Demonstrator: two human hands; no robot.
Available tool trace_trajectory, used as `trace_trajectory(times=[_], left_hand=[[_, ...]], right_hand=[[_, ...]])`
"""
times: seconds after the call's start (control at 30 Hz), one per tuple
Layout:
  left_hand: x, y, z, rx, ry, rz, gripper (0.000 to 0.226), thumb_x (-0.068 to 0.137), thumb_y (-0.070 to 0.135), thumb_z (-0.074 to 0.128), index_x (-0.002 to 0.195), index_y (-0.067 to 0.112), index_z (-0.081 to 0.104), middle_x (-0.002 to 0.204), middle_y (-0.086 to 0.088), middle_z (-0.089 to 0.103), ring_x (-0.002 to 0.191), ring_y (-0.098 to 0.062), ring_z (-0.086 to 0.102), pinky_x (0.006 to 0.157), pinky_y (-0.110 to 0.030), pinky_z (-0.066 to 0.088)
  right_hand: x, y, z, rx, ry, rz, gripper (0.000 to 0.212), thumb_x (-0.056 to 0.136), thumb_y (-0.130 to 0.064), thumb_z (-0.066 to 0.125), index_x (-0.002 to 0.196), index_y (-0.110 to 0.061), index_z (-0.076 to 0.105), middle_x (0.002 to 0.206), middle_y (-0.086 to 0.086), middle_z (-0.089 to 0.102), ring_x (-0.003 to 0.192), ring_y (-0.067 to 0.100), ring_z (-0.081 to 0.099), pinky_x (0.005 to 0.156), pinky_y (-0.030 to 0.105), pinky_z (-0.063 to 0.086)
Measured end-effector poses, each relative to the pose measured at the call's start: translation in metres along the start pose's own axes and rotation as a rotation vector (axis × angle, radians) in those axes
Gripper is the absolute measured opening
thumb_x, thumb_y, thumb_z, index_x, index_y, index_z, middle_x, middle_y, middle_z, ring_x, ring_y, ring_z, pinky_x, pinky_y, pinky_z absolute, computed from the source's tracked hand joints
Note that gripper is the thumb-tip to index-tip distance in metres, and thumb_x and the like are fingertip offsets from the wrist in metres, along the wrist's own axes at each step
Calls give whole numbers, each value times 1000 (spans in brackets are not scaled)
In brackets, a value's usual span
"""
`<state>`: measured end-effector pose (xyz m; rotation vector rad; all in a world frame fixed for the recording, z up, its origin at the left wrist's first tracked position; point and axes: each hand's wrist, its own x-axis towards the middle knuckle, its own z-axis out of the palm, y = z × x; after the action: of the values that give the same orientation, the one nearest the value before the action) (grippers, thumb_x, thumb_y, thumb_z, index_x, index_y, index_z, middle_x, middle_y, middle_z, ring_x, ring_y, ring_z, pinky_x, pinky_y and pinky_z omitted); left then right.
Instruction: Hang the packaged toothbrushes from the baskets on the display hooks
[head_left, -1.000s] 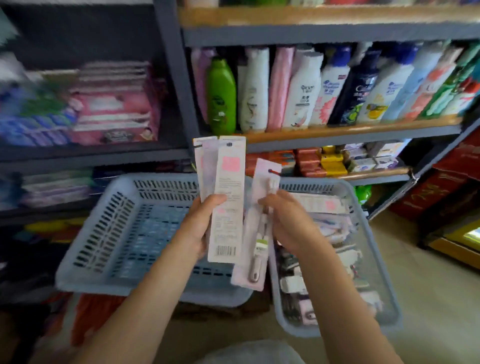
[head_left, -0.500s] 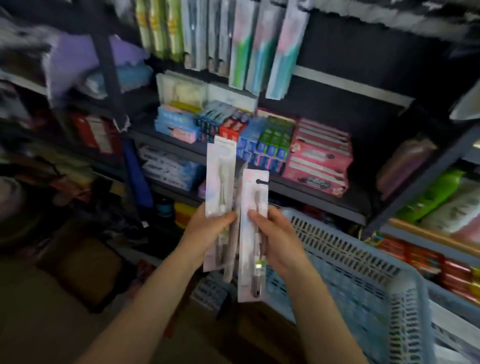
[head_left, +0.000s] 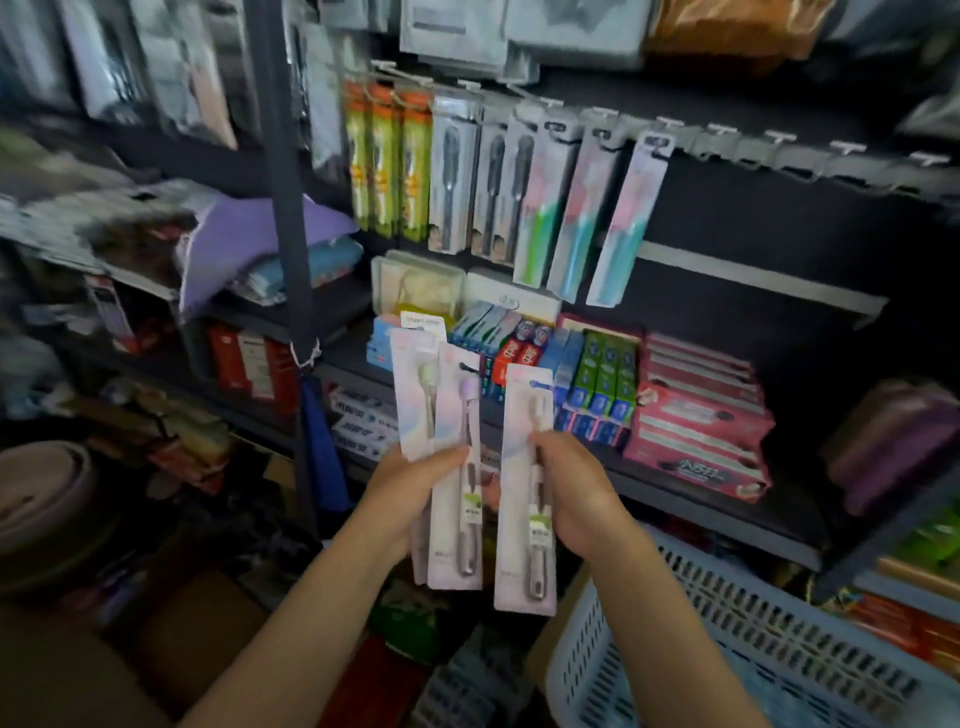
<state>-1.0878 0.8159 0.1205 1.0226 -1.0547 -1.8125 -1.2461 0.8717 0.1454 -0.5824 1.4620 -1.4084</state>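
- Toothbrush packs in hand: three. The left hand (head_left: 415, 491) holds two overlapping packs (head_left: 441, 415); the right hand (head_left: 574, 493) holds a single pack (head_left: 524, 467). All three stand upright, just beside each other.
- Hanging packs (head_left: 498, 192): about nine on the display hooks (head_left: 779, 137), in a row; roughly five hooks to their right carry nothing.
- One pale blue basket (head_left: 727, 639) sits at lower right.
- Surroundings: dark metal shelf (head_left: 691, 499) carrying toothpaste boxes (head_left: 602, 384) and pink cartons (head_left: 696, 415).
- Left-hand fingers: thumb lies across the pack fronts, pinching both packs mid-length.
- Right-hand fingers: thumb presses the pack front, remaining fingers curl behind it.
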Motion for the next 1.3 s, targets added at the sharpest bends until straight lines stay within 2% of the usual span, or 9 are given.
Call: trace_trajectory(times=[0.13,0.3,0.43,0.53,0.67,0.93,1.03,1.13,1.3], left_hand=[[32,38,37,7,-10,90,32,88,7,73,119,16,69,102,-7,78,94,-26,75,81,-40,60],[62,87,110,44,-71,274,27,90,16,74,116,20,72,102,-4,78,96,-24,75,90,-44,58],[84,103,157,63,-35,381,27,88,28,77,115,24,73,103,3,78,98,-19,74,94,-45,57],[95,106,175,50,-22,422,19,89,28,76,107,25,74,98,7,79,95,-16,75,88,-37,58],[110,111,184,86,-61,437,13,90,25,75,103,25,74,91,11,78,89,-8,74,78,-28,56],[140,118,176,92,-106,418,14,88,26,77,101,23,74,93,7,79,93,-15,74,95,-42,56],[144,116,176,98,-131,412,12,88,28,77,99,25,73,93,10,79,92,-12,74,94,-41,56],[144,116,177,94,-174,425,9,89,25,75,97,27,72,91,14,78,88,-5,74,88,-32,56],[144,116,180,83,-212,447,9,92,22,72,93,30,69,79,23,75,73,8,70,59,-10,51]], right_hand=[[18,-51,-17,-11,-74,-110,20,99,3,42,112,-3,55,94,16,65,76,26,71,68,37,56],[32,-113,-54,19,-33,-426,22,104,-12,53,123,-18,62,116,18,72,107,39,69,96,58,54],[49,-150,-76,-66,108,-614,9,102,-25,56,108,-27,62,100,13,74,93,41,70,87,63,55],[58,-173,-85,-103,191,-709,9,104,-19,53,112,-19,58,85,0,77,78,24,75,74,43,63],[63,-196,-80,-112,233,-753,13,105,-13,50,117,-8,53,65,-12,72,56,5,70,51,20,53],[69,-188,-66,-144,319,-674,8,101,-9,52,105,-12,59,64,-6,66,51,1,60,47,15,46],[72,-188,-62,-143,401,-649,7,100,-14,55,104,-14,60,87,14,72,74,23,73,66,39,60],[75,-202,-60,-123,421,-653,11,91,-27,57,101,-23,59,97,21,73,87,45,71,82,60,59],[78,-218,-60,-103,391,-605,25,85,-34,56,106,-20,59,103,16,74,92,38,74,83,59,59]])
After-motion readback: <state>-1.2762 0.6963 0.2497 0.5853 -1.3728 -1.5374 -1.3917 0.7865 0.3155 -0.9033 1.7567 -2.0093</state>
